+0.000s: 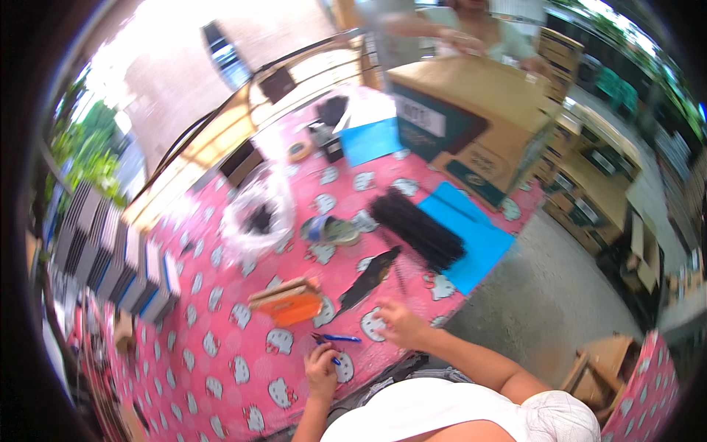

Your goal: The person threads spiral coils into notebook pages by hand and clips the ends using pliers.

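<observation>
The person's hands were well apart over a pink patterned tabletop (221, 398). The left hand (321, 370) was closed on a small blue-handled plier-like tool (343, 338), its handles spread, just below an orange block with a tan top (297, 306). The right hand (400, 325) had its fingers loosely curled near a ragged black strip (372, 278); blur hid whether they pinched anything. A large brown cardboard box (508, 131) bore dark green printed panels and a white label (421, 116).
</observation>
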Demonstrator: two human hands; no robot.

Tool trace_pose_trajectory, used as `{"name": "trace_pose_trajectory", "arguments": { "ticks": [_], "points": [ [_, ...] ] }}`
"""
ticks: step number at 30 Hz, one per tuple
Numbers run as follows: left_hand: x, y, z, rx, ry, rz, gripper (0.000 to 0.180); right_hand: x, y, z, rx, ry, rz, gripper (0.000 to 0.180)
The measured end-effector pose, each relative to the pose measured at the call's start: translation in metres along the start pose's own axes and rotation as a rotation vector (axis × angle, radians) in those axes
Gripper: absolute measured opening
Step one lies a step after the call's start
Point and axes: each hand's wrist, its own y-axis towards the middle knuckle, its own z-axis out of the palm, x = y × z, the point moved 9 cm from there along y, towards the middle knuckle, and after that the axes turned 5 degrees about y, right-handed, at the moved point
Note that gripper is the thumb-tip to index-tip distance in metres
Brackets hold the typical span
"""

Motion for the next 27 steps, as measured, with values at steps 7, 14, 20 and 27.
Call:
{"name": "trace_pose_trajectory", "arguments": {
  "ticks": [7,14,20,27],
  "points": [
    [-0.116,0.056,0.072,-0.043,-0.201,0.311,0.03,-0.018,-0.047,-0.049,-0.147,-0.162,-0.054,0.035],
    [-0.138,0.076,0.138,0.339,-0.227,0.366,0.036,-0.022,-0.126,-0.152,-0.451,-0.196,0.067,0.031],
    [-0.164,0.112,0.138,0.608,-0.212,0.204,0.039,-0.029,-0.217,-0.233,-0.678,-0.12,0.322,0.032],
    [-0.244,0.163,0.141,0.346,-0.418,0.288,0.018,-0.06,-0.248,-0.283,-0.627,-0.255,0.186,0.036]
  ]
}}
